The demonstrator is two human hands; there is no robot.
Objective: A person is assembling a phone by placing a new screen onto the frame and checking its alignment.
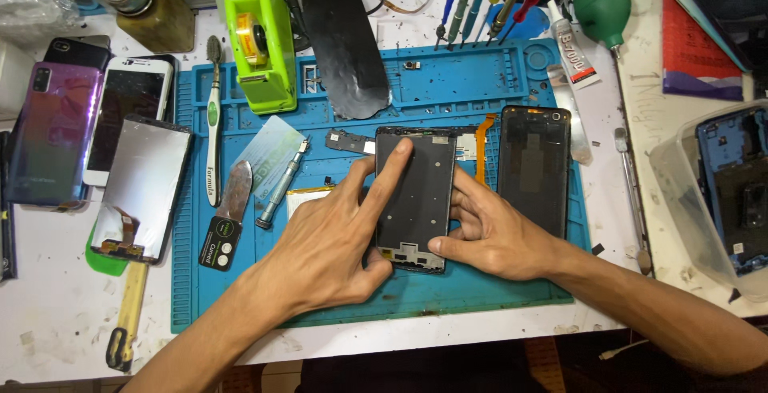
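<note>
While the blue work mat (480, 89) filled the middle of the white bench, a row of phones lay off its left edge: a purple phone (52, 133), a white-framed phone (124, 117), and a loose screen panel (144, 189) with its ribbon showing. On the mat's left part lay a white toothbrush (213, 121), a flat metal scraper (232, 213) and a small screwdriver (282, 185), with a lime-green tape dispenser (260, 41) standing above them. Near the mat's centre the left hand (336, 233) pressed its spread fingers onto the dark phone frame (416, 197), the index finger stretched up its face and the thumb tucked at its lower left corner. That frame stood with its long axis running away from the person, nearly vertical in the head view, leaning slightly so its top end sat a little left of its bottom end. The right hand (492, 233) clamped the frame's right edge, thumb at the lower right corner and fingers behind the side. Just beside it to the right a second dark phone body (534, 169) lay parallel, and a clear plastic tub (712, 193) sat at the far right.
</note>
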